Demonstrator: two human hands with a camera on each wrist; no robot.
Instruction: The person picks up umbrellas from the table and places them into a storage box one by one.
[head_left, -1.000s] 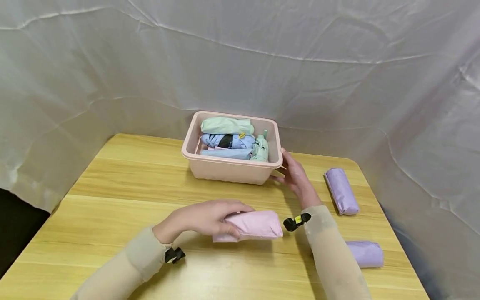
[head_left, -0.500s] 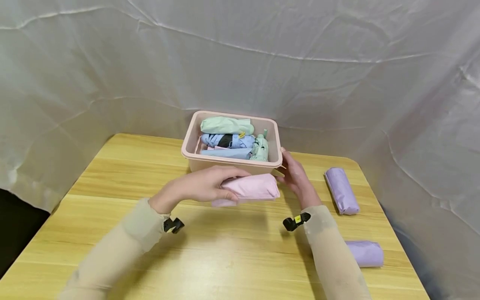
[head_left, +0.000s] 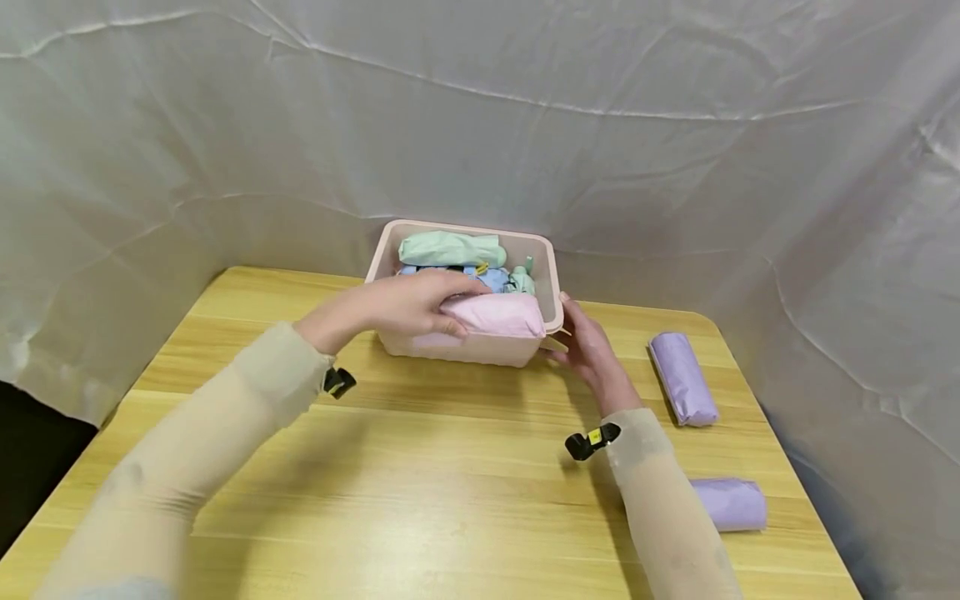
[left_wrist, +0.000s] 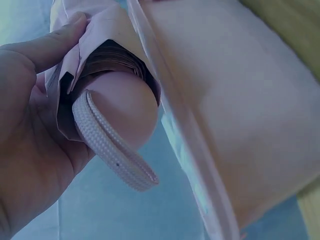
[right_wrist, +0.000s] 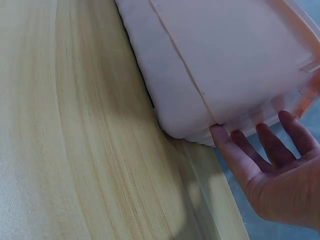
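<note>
Over the near edge of the pink bin (head_left: pixel 457 348), the left hand (head_left: pixel 405 304) grips a folded pink umbrella (head_left: pixel 491 315), fingers and thumb curled round it, so that it lies level across the rim at the front of the bin. In the left wrist view the umbrella's rounded handle end and its woven wrist strap (left_wrist: pixel 112 145) stick out of the pink sleeve, right beside the bin's wall. The right hand (head_left: pixel 588 350) lies open with straight fingers against the right side of the bin; the right wrist view shows its fingertips (right_wrist: pixel 220 137) touching the bin's lower corner where it meets the wooden worktop (head_left: pixel 420 467). Inside the bin lie a green umbrella (head_left: pixel 450 248) at the back and a blue umbrella (head_left: pixel 491 277) partly hidden behind the pink one. Two purple umbrellas rest on the worktop to the right, one (head_left: pixel 681 379) near the right forearm and one (head_left: pixel 731 504) closer to the front edge.
</note>
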